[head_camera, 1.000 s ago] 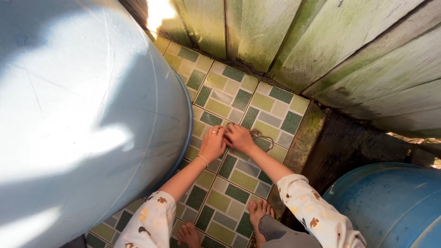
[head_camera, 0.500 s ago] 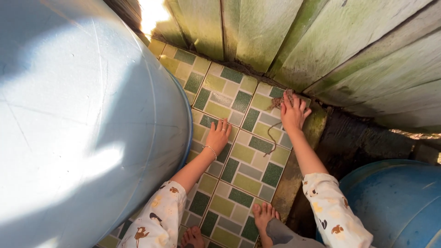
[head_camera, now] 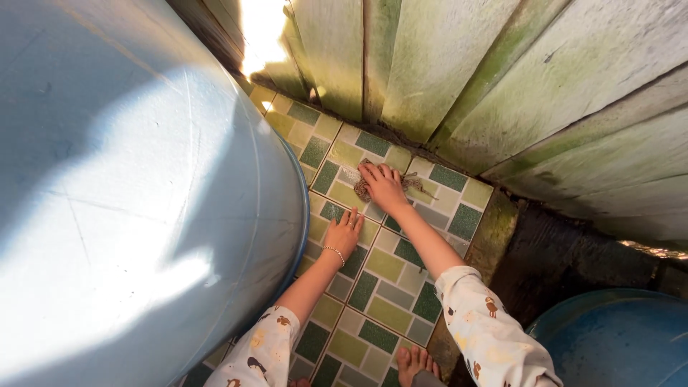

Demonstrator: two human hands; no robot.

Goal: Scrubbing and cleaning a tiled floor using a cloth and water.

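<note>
My right hand (head_camera: pixel 383 188) presses down on a brown, stringy scrub wad (head_camera: pixel 410 183) on the green and grey tiled floor (head_camera: pixel 387 265), close to the wooden wall. Frayed strands of the wad stick out on both sides of the hand. My left hand (head_camera: pixel 344 233) lies flat on the tiles beside the big pale blue barrel, fingers spread, with a thin bracelet at the wrist. Both arms wear light patterned sleeves.
A large pale blue barrel (head_camera: pixel 129 193) fills the left side. A mossy plank wall (head_camera: pixel 502 79) rises behind the tiles. A blue drum (head_camera: pixel 616 337) stands at the lower right beyond a dark gutter. My bare foot (head_camera: pixel 416 362) shows at the bottom.
My right hand has moved along the wall from the right tile edge leftward, pressing on the scrub wad. My left hand stays planted by the barrel.
</note>
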